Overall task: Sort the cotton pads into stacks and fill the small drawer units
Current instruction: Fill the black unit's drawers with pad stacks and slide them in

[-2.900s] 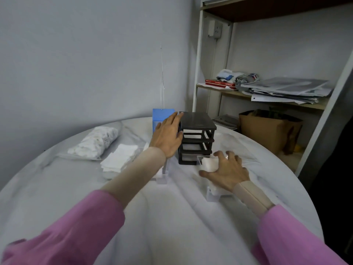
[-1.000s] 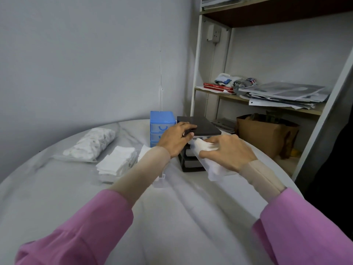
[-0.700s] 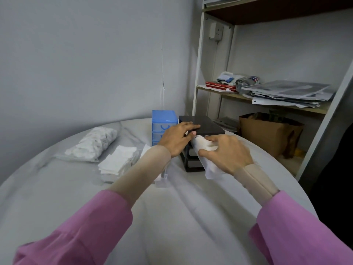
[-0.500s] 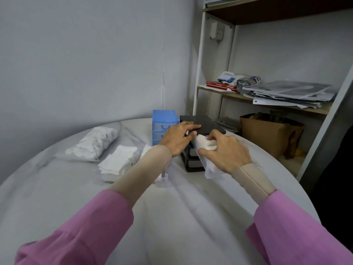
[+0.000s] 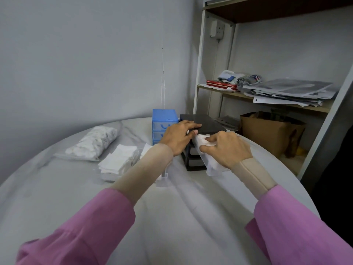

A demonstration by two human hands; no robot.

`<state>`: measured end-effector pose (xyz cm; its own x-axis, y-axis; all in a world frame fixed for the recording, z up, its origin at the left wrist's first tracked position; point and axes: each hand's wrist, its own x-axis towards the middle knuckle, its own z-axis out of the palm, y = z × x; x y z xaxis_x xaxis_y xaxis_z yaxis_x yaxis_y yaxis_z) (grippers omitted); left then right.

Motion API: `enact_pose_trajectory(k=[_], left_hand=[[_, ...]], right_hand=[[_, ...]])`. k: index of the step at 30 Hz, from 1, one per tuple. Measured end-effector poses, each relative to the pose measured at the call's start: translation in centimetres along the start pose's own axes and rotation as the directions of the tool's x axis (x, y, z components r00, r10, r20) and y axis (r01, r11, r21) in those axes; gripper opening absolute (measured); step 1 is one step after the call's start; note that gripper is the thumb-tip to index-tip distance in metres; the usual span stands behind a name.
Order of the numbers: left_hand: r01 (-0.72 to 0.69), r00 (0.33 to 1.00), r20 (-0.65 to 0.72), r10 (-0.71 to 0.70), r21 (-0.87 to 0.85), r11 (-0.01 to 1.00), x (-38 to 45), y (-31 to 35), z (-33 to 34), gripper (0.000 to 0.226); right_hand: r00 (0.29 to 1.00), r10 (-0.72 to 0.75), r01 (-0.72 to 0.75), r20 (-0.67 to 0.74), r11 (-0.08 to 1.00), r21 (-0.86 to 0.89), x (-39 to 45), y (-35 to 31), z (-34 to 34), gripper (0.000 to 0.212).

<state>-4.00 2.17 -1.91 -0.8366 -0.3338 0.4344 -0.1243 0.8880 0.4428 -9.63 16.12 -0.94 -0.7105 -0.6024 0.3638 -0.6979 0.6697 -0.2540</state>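
Hands meet at the black drawer unit (image 5: 198, 134) in the centre of the frame, on the far part of a round marble-patterned table (image 5: 172, 217). The left hand (image 5: 177, 138) lies over the unit's near left corner, fingers stretched across its flat top and thumb against its front edge, steadying it without curling round anything. The right hand (image 5: 227, 148), just to the right, grasps a clear plastic drawer (image 5: 212, 165) filled with white cotton pads (image 5: 204, 141); its fingers curl over the pads and the drawer's top. The drawer's far end sits at the unit's uppermost slot, while its near end juts out toward the lower right, tilted slightly downward. How far it has entered the slot cannot be told, since both hands cover that spot.

Touching the black unit's left side stands a blue drawer unit (image 5: 164, 121), its clear drawer fronts partly hidden by the left hand. Left of centre lies a loose stack of square cotton pads (image 5: 119, 161), and farther left a clear plastic bag of pads (image 5: 91, 142). Another clear drawer (image 5: 162, 177) peeks out beneath the left forearm. Both arms wear beige sleeves under pink ones.

On the right of the frame, a white-framed shelf (image 5: 286, 104) holds a pile of papers (image 5: 290, 92) and red books (image 5: 221, 85), with a brown cardboard box (image 5: 271, 132) below.
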Motion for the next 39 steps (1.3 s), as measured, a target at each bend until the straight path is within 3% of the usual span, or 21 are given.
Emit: enact_pose_trajectory(k=[4, 12, 18, 23, 33, 37, 39], left_hand=[[-0.001, 1.000, -0.002, 0.001, 0.008, 1.000, -0.1, 0.0, 0.1, 0.036], [0.003, 1.000, 0.030, -0.003, -0.018, 1.000, -0.1, -0.2, 0.3, 0.037], [0.041, 0.999, 0.036, -0.030, -0.335, 0.941, -0.5, -0.1, 1.1, 0.041], [0.019, 1.000, -0.003, -0.025, -0.532, 0.846, -1.5, 1.1, 0.3, 0.040], [0.025, 0.955, 0.290, 0.062, -0.286, 0.958, -3.4, 0.9, -0.4, 0.091], [0.009, 0.911, 0.401, 0.092, -0.243, 0.970, -3.4, 1.0, -1.1, 0.104], [0.000, 0.901, 0.426, 0.083, -0.191, 0.982, -3.3, 0.8, -1.1, 0.104]], right_hand=[[1.000, 0.016, -0.016, -0.027, 1.000, 0.000, 0.3, -0.7, 0.3, 0.045], [0.993, -0.109, 0.095, 0.053, 0.972, 0.214, 0.1, 1.9, -0.5, 0.048], [0.975, -0.217, 0.185, 0.053, 0.918, 0.350, 0.0, 4.4, -1.0, 0.043], [0.965, -0.239, 0.135, 0.109, 0.805, 0.577, 0.4, 6.6, -1.6, 0.052], [0.820, -0.462, 0.135, 0.337, 0.730, 0.670, 1.0, 8.4, -0.1, 0.099], [0.725, -0.513, 0.136, 0.459, 0.760, 0.635, 1.6, 9.3, -0.1, 0.093], [0.730, -0.507, 0.158, 0.458, 0.777, 0.609, 2.0, 9.4, -0.2, 0.090]])
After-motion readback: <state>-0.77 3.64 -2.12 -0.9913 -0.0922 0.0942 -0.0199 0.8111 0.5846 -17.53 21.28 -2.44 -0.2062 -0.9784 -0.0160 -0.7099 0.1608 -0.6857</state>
